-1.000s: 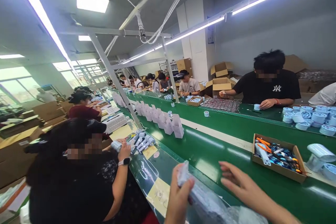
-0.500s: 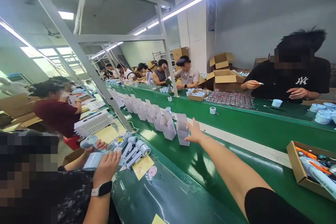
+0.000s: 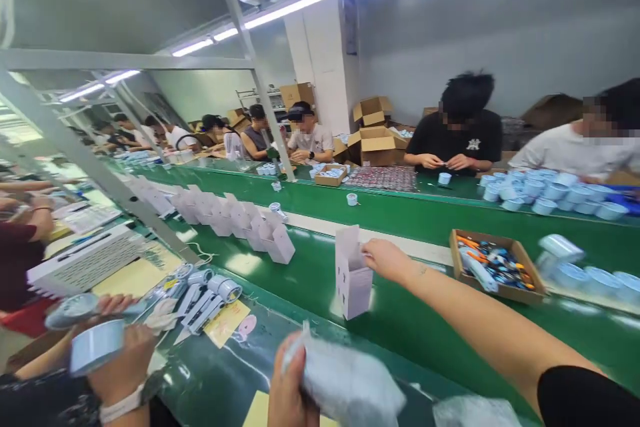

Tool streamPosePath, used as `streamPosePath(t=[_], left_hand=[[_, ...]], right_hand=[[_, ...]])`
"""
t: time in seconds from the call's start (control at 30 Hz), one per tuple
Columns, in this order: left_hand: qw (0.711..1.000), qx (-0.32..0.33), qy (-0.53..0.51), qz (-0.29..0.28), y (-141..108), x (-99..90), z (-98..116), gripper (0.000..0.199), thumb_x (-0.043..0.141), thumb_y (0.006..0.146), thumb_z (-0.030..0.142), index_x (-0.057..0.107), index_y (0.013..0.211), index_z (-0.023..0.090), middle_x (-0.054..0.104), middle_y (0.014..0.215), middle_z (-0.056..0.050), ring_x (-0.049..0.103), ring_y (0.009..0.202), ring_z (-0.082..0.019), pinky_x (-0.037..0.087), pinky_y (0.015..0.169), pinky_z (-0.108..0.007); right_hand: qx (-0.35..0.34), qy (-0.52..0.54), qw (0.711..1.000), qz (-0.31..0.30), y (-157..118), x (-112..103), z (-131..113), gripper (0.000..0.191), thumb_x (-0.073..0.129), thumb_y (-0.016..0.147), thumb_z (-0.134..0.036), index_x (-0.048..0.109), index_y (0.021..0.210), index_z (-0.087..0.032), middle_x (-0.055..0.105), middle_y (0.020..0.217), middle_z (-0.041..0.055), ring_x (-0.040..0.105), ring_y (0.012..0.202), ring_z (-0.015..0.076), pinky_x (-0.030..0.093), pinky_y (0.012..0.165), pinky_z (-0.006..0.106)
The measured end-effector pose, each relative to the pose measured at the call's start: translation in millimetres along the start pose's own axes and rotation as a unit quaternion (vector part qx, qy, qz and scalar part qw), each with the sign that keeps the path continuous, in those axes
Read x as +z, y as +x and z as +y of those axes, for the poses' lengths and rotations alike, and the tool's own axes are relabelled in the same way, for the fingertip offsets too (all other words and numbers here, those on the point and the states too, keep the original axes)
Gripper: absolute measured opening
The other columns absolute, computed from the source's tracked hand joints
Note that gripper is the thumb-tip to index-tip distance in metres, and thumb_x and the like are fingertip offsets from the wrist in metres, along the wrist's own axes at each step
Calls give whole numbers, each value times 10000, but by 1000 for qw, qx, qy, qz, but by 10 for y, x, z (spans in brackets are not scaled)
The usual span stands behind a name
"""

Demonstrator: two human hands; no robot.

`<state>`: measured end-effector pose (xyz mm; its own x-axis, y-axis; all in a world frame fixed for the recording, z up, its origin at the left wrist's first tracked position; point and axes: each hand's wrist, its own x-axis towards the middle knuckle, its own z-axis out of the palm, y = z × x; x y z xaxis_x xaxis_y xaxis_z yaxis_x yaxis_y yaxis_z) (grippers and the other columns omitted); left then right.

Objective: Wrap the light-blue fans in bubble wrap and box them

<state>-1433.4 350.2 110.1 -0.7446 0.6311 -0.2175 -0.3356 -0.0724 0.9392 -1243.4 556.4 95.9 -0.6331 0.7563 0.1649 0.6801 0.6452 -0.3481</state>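
My right hand (image 3: 387,260) reaches over the green belt, its fingers closed on the upper edge of an open white box (image 3: 356,290). The box stands upright with its top flaps raised, apart from the row of boxes. At the bottom middle, my left hand (image 3: 287,383) is wrapped around a light-blue object in a clear plastic bag (image 3: 350,377); blur and the bag hide its exact shape. Beside it, near the lower edge, lies another piece of clear plastic wrapping (image 3: 475,411).
A row of open white boxes (image 3: 277,243) lines the belt (image 3: 310,287). Right of my arm is a carton of orange, blue and black parts (image 3: 535,293). At left, a co-worker's hands (image 3: 123,357) hold light-blue parts. Other people sit across the belt near blue cups (image 3: 545,190).
My right hand has closed on the end box and drawn it away from the row, nearer me. My left hand has come into view with the bagged object. The view has turned right.
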Motion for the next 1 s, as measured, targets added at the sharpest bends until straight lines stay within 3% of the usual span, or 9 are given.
streamPosePath(t=[0.17,0.33,0.47,0.57,0.67,0.73,0.8,0.9,1.0], left_hand=[[987,-88,-78,-108,-712,706,-364,513,802,554,443,616,959,190,644,769,15,591,612,-118,469,519,-204],[970,-122,-100,-184,-1260,1554,-681,507,806,578,423,574,964,190,591,721,36,553,549,-97,420,436,-179],[963,-104,-90,-230,-1579,2065,-1071,511,782,640,412,508,1014,198,603,823,-1,594,649,-129,480,488,-218],[978,-55,-24,-199,-1673,2216,-1278,438,726,717,388,477,1020,193,589,887,-32,602,723,-149,504,539,-249],[980,64,97,-159,-1789,2274,-1357,403,661,777,393,465,1063,188,586,919,-55,608,760,-176,526,619,-310],[938,210,195,-194,-1916,2331,-1360,393,653,781,372,484,1084,186,599,983,-85,619,864,-216,524,746,-363],[851,336,300,-268,-2043,2416,-1335,355,640,790,320,516,1091,178,605,1046,-114,603,978,-246,488,855,-381],[722,367,487,-326,-2168,2539,-1264,315,579,843,295,540,1125,159,622,995,-120,609,927,-253,487,800,-364],[619,379,619,-300,-2263,2552,-1256,287,531,886,381,599,1047,153,618,938,-124,589,920,-277,473,771,-372]], right_hand=[[105,-76,990,51,-1377,-659,495,225,421,925,-210,625,853,-151,633,868,128,617,820,243,447,732,323],[165,-69,982,64,-2476,-653,948,208,417,912,-194,599,819,-158,611,826,126,606,793,248,478,714,343],[160,7,985,70,-2960,-486,1194,148,621,802,-248,585,931,-187,582,1044,117,585,1003,266,494,854,379],[158,72,981,87,-3123,-452,1357,323,709,720,-238,542,993,-198,380,1369,146,498,1199,286,459,955,399],[141,131,977,95,-3144,-405,1457,312,690,706,-145,519,954,-225,359,1384,94,520,1187,243,458,962,374],[129,160,972,111,-3124,-331,1464,338,685,688,-107,512,951,-230,397,1314,81,529,1166,228,450,974,365],[125,179,966,137,-3119,-236,1440,345,668,683,-84,501,952,-221,393,1264,94,494,1200,242,430,1000,377],[120,198,958,170,-3174,-112,1403,345,620,684,-50,482,950,-219,373,1233,100,389,1296,268,395,1041,411],[109,214,953,185,-3243,-62,1408,388,597,677,-36,466,988,-226,333,1273,102,342,1323,262,382,1054,425]])
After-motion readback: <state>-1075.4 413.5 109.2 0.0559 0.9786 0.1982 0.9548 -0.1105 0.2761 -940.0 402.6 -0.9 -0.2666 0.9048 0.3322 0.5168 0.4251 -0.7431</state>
